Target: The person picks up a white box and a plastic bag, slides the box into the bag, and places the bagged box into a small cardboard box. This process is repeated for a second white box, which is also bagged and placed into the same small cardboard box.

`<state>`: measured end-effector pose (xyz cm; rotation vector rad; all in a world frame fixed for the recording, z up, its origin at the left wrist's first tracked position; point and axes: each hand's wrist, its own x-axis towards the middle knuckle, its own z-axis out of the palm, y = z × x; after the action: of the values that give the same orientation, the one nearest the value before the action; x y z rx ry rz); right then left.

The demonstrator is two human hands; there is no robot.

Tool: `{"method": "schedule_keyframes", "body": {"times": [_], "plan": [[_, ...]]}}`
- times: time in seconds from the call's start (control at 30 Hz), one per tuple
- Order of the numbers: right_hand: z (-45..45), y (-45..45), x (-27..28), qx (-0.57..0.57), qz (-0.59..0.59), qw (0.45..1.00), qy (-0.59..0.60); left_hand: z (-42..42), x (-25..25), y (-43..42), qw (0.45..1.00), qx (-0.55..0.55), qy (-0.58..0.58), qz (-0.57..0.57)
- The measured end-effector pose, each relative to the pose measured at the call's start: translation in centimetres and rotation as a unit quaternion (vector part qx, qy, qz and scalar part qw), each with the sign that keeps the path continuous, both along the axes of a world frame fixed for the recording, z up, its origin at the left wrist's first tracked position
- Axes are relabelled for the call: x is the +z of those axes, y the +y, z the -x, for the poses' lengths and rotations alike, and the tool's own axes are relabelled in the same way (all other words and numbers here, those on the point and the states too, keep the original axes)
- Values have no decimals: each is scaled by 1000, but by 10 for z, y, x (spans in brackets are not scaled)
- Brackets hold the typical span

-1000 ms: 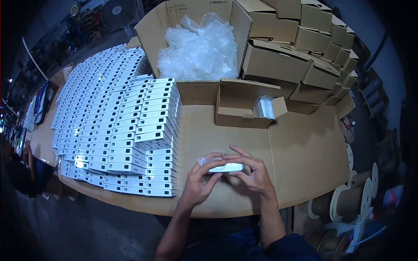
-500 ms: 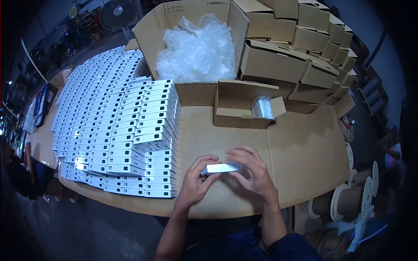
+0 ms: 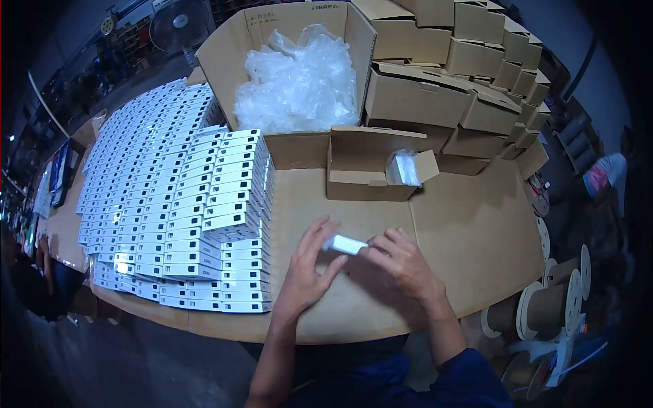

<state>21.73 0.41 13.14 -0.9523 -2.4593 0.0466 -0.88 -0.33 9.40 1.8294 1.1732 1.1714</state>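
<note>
Right now, you're working over a broad brown table [image 3: 476,231] in a dim workshop, with a fan [image 3: 179,24] beyond its far left side and cable spools [image 3: 564,306] low on the right. A person [image 3: 34,272] is at the left edge of the view, and another person [image 3: 602,177] stands off to the right. Half a second ago your left hand [image 3: 306,272] had the slim white box [image 3: 348,245] and your right hand [image 3: 405,262] was loosely open; now your right fingers are closed, pinching the box's right end, while your left thumb and fingers are spread around its left end, and whether they touch it you cannot tell from here. The box is above the table in front of you, tilted down to the right. Rows of stacked white cartons [image 3: 170,204] fill the left side. Ahead, an open brown box [image 3: 367,194] has a wrapped packet [image 3: 406,168] at its right end, by a flap that juts out. Behind it stand a large carton [image 3: 218,61] full of clear plastic [image 3: 299,81] and piled brown boxes [image 3: 415,95], closing off the far side.
</note>
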Motion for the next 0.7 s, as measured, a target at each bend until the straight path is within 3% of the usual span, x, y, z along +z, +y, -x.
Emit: {"method": "schedule_keyframes", "body": {"times": [0.17, 0.27, 0.43, 0.7], "plan": [[-21, 27, -1, -101, -78, 984, 126, -10, -15, 28, 976, 98, 195, 3], [-30, 44, 3, -175, -118, 964, 163, -19, -24, 46, 950, 131, 278, -56], [-37, 81, -6, -256, -185, 927, 199, -31, -34, 73, 925, 131, 350, -64], [-33, 109, -31, -288, -115, 925, 218, -31, -43, 83, 922, 129, 362, -54]]}}
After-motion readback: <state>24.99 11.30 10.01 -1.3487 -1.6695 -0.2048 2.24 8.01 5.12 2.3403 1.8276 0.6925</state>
